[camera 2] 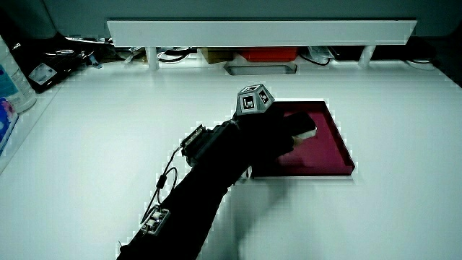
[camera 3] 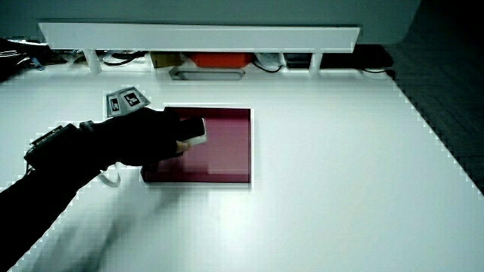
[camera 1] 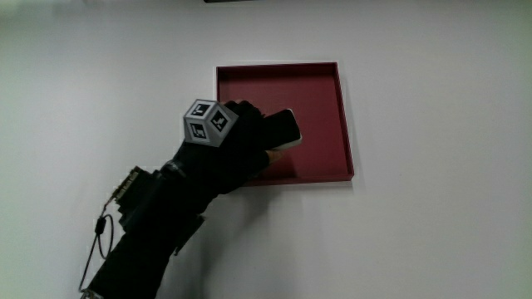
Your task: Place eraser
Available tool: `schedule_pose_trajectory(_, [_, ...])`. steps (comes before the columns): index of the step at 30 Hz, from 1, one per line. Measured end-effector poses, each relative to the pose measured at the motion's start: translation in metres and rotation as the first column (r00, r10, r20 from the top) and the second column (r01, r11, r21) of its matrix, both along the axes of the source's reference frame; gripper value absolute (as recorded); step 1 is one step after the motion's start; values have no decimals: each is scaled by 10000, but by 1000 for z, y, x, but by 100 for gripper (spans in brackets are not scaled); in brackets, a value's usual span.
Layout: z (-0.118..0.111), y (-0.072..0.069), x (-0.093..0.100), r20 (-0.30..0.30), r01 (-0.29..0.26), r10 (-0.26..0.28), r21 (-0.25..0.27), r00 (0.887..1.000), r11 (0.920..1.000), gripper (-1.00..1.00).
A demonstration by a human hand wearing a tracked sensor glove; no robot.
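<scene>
Table point(camera 1: 432, 232): plain white, low white partition point(camera 2: 260, 32) at its edge | tray point(camera 1: 320, 83): dark red, square | hand point(camera 1: 237, 145): over tray, grasping eraser point(camera 1: 281, 129) | eraser: above tray floor.

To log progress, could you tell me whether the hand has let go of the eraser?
No, the hand grips the eraser over the tray.
</scene>
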State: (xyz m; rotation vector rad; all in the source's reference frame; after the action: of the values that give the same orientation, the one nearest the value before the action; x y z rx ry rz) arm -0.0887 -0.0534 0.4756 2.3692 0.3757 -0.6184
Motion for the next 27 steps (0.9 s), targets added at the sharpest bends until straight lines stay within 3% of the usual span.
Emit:
schedule_pose_trajectory(4, [12,2,11,36,-165,166,-134,9999,9998,0])
schedule_pose_trajectory(11, [33,1,27,976,-561,609,-507,9934,9971,0])
schedule_pose_trajectory(18, [51,1,31,1538,-762,848,-613,9844,9952,0])
schedule_pose_trajectory(27, [67,-3,27,1759,-322,522,-1145,9830,9929,0])
